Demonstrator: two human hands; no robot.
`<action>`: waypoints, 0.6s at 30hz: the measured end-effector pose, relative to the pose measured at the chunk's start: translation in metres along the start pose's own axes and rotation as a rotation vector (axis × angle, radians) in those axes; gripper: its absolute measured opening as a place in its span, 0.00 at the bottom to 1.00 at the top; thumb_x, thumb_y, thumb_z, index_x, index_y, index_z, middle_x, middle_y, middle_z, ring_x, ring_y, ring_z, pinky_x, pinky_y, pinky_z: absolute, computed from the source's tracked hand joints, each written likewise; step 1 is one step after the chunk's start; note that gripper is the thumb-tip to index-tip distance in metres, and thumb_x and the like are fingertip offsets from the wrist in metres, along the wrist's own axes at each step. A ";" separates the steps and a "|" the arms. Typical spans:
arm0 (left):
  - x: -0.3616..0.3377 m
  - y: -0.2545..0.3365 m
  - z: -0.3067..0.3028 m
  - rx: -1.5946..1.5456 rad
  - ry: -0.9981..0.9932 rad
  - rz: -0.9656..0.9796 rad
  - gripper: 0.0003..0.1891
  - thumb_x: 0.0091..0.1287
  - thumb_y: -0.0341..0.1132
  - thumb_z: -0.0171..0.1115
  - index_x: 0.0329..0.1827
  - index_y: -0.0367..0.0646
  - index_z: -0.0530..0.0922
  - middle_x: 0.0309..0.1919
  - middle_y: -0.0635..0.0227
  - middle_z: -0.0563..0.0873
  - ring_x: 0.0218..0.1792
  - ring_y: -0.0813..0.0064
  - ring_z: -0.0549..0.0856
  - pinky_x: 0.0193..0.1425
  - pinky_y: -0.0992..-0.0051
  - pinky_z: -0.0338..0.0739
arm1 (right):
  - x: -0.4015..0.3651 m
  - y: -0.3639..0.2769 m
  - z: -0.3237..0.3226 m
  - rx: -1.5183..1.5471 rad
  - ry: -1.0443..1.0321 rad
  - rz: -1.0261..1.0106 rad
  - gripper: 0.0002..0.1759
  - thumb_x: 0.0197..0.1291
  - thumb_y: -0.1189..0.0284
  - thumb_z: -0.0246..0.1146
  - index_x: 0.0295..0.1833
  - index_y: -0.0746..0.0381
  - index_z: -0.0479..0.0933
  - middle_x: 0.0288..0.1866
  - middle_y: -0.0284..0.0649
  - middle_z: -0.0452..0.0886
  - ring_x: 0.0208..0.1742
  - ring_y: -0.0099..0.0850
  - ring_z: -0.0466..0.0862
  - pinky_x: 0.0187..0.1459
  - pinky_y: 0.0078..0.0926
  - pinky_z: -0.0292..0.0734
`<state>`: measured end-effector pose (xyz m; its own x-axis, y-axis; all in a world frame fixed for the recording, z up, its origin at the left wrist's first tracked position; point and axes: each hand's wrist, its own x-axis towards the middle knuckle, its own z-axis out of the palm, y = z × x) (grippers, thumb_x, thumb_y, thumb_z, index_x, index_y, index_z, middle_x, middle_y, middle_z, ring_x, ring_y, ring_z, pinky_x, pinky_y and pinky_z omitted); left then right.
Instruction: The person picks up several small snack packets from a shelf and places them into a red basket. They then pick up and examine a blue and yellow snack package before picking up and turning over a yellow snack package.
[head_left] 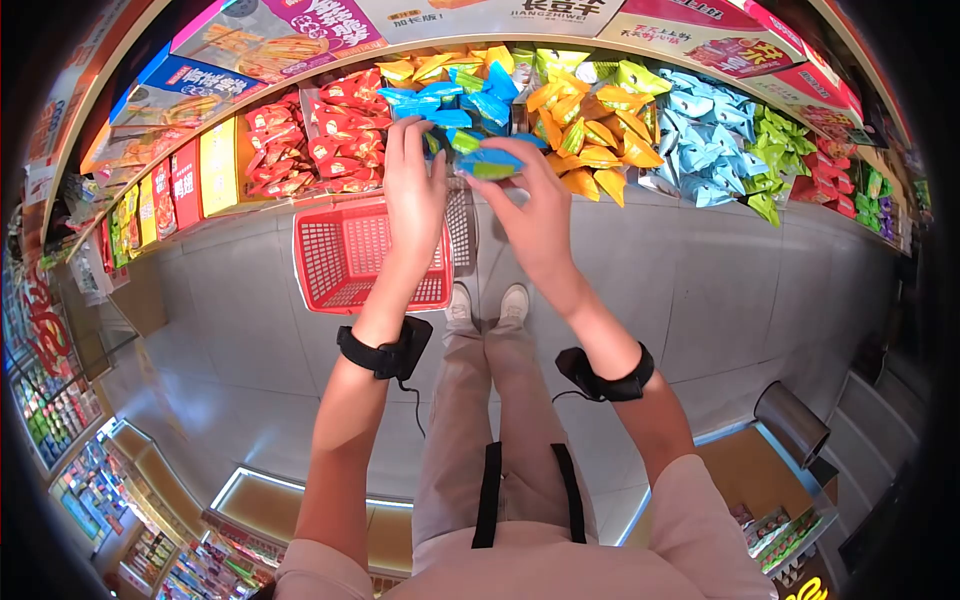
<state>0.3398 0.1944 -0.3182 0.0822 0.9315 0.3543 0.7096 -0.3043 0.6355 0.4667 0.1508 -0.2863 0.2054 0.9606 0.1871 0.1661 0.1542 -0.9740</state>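
Right hand (535,215) pinches a blue-green wrapped candy (488,163) at the bin's front edge. Left hand (415,190) curls into the blue candy pile (450,105), grip unclear. Likely mid-picking; getting the candy to the red basket (345,265) calls for a reach down-left. Grey tiled shop floor (680,290), with snack shelves around.

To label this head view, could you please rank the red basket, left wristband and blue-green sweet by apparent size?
1. Red basket, clearly largest.
2. Left wristband and blue-green sweet, held in the right hand, look much alike; I would not rank them.
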 end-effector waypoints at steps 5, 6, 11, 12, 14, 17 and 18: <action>0.006 -0.001 -0.009 -0.085 -0.033 -0.069 0.18 0.52 0.16 0.56 0.47 0.35 0.69 0.46 0.57 0.73 0.40 0.61 0.77 0.44 0.68 0.75 | 0.005 0.025 0.015 -0.060 0.009 0.115 0.18 0.48 0.76 0.67 0.47 0.65 0.74 0.41 0.39 0.79 0.35 0.26 0.82 0.37 0.20 0.77; 0.007 -0.003 -0.009 -0.073 -0.027 -0.059 0.18 0.52 0.15 0.57 0.47 0.36 0.70 0.45 0.58 0.73 0.39 0.63 0.78 0.44 0.70 0.76 | 0.005 0.026 0.017 -0.065 0.017 0.119 0.18 0.48 0.76 0.68 0.47 0.66 0.74 0.41 0.39 0.80 0.34 0.25 0.82 0.36 0.20 0.77; 0.015 -0.012 -0.016 -0.072 -0.039 -0.103 0.17 0.53 0.14 0.56 0.45 0.36 0.72 0.41 0.61 0.75 0.37 0.69 0.79 0.42 0.74 0.80 | 0.009 0.028 0.018 -0.070 0.088 0.158 0.18 0.47 0.78 0.67 0.46 0.66 0.73 0.37 0.42 0.78 0.30 0.29 0.81 0.32 0.23 0.76; 0.019 -0.012 -0.020 -0.079 -0.032 -0.115 0.16 0.53 0.14 0.56 0.45 0.36 0.72 0.40 0.61 0.75 0.37 0.70 0.79 0.42 0.74 0.80 | 0.010 0.028 0.017 -0.064 0.103 0.192 0.18 0.47 0.78 0.67 0.46 0.66 0.73 0.37 0.42 0.78 0.29 0.29 0.81 0.32 0.23 0.76; 0.020 -0.009 -0.023 -0.090 -0.011 -0.129 0.16 0.53 0.14 0.56 0.44 0.37 0.73 0.37 0.62 0.76 0.37 0.71 0.80 0.41 0.74 0.80 | 0.010 0.028 0.016 -0.054 0.103 0.188 0.18 0.47 0.78 0.67 0.46 0.66 0.73 0.37 0.42 0.77 0.29 0.29 0.81 0.32 0.23 0.76; 0.020 0.002 -0.038 -0.069 0.028 -0.092 0.17 0.53 0.14 0.56 0.45 0.37 0.73 0.38 0.63 0.77 0.37 0.72 0.80 0.40 0.75 0.80 | 0.007 0.031 0.015 -0.030 0.078 0.149 0.18 0.47 0.79 0.67 0.46 0.66 0.73 0.38 0.42 0.77 0.29 0.29 0.80 0.32 0.22 0.76; 0.020 0.008 -0.043 -0.075 0.040 -0.098 0.17 0.53 0.15 0.57 0.46 0.38 0.73 0.39 0.63 0.77 0.38 0.72 0.81 0.40 0.75 0.80 | 0.007 0.033 0.016 -0.020 0.067 0.129 0.18 0.47 0.79 0.67 0.46 0.65 0.73 0.38 0.42 0.77 0.30 0.29 0.80 0.32 0.22 0.76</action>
<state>0.3167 0.2025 -0.2766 -0.0140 0.9492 0.3143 0.6586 -0.2277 0.7172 0.4584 0.1662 -0.3190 0.2898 0.9546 0.0694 0.1533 0.0252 -0.9879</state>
